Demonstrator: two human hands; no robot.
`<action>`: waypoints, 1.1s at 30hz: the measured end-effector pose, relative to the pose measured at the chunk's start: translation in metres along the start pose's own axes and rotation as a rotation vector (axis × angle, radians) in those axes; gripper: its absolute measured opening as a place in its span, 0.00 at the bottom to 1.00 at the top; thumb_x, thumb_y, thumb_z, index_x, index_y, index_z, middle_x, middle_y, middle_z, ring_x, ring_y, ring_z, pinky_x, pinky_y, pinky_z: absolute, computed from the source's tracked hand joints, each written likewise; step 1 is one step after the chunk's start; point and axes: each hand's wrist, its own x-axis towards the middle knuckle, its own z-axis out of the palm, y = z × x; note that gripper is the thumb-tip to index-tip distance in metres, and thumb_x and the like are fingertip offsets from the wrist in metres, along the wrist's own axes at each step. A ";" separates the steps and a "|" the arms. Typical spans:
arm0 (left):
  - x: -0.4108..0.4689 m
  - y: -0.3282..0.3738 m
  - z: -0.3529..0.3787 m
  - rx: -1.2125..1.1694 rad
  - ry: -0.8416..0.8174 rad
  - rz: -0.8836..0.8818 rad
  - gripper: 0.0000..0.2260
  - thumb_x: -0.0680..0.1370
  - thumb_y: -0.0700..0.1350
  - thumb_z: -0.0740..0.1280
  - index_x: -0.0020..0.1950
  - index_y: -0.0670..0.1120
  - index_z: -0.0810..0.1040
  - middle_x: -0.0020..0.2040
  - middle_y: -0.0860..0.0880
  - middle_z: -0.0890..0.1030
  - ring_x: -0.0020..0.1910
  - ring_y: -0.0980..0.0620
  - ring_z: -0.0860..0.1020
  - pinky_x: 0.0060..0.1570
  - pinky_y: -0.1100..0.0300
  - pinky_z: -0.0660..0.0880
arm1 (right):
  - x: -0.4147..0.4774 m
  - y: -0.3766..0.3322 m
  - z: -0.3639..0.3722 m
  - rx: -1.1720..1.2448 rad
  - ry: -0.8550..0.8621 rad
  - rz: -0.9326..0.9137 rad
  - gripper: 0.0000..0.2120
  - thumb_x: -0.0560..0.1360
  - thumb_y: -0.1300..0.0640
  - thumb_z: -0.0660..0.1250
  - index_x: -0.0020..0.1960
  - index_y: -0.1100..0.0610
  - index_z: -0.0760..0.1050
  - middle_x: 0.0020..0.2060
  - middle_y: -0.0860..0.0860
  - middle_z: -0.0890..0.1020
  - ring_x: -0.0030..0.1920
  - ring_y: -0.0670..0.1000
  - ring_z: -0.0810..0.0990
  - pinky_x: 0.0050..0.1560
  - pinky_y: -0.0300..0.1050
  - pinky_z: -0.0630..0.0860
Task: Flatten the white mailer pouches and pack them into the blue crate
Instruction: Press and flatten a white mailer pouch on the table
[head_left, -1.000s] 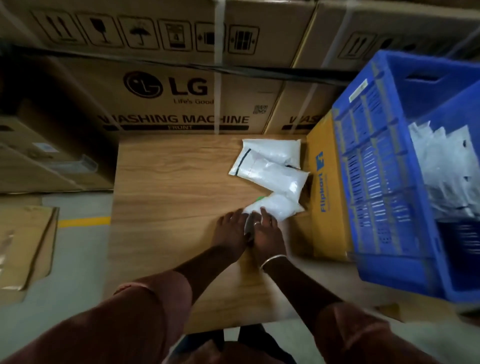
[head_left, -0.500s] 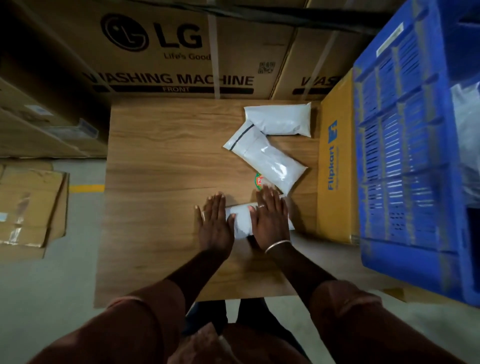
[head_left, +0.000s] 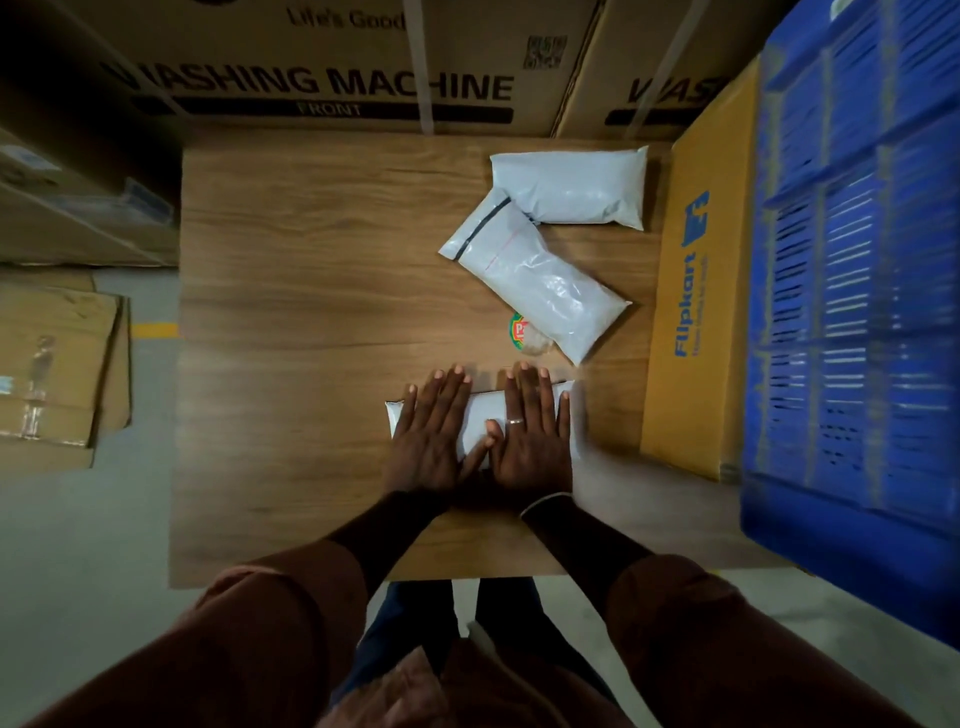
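Near the tabletop's (head_left: 311, 286) front edge, the left hand (head_left: 428, 436) and right hand (head_left: 535, 431) press side by side, grip spread flat, on a white pouch (head_left: 475, 411) lying lengthwise left-to-right beneath them, with the blue crate (head_left: 857, 260) beyond the right edge, nearer the right hand.

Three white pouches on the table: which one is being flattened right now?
The nearest pouch, lying crosswise under the flat left hand and right hand. The diagonal pouch with the black strip and the far pouch lie untouched.
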 end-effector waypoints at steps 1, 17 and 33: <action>0.000 0.001 0.001 0.023 -0.009 -0.011 0.30 0.83 0.58 0.58 0.80 0.42 0.62 0.81 0.46 0.61 0.81 0.46 0.57 0.78 0.43 0.57 | 0.001 -0.001 0.002 -0.003 -0.001 0.007 0.28 0.83 0.47 0.50 0.79 0.59 0.58 0.79 0.56 0.59 0.80 0.56 0.52 0.78 0.63 0.53; 0.002 -0.010 0.006 0.043 -0.087 0.091 0.29 0.84 0.56 0.49 0.82 0.43 0.57 0.82 0.46 0.57 0.82 0.48 0.54 0.78 0.42 0.56 | 0.002 -0.002 0.003 0.030 -0.023 0.008 0.28 0.82 0.49 0.50 0.79 0.61 0.56 0.80 0.57 0.57 0.81 0.55 0.51 0.78 0.62 0.51; -0.015 -0.031 -0.015 -0.030 0.016 -0.174 0.24 0.85 0.50 0.55 0.80 0.44 0.62 0.82 0.47 0.59 0.81 0.49 0.58 0.77 0.46 0.59 | 0.000 -0.050 0.002 0.071 -0.095 -0.136 0.29 0.83 0.52 0.52 0.81 0.58 0.49 0.81 0.51 0.50 0.81 0.53 0.46 0.79 0.61 0.50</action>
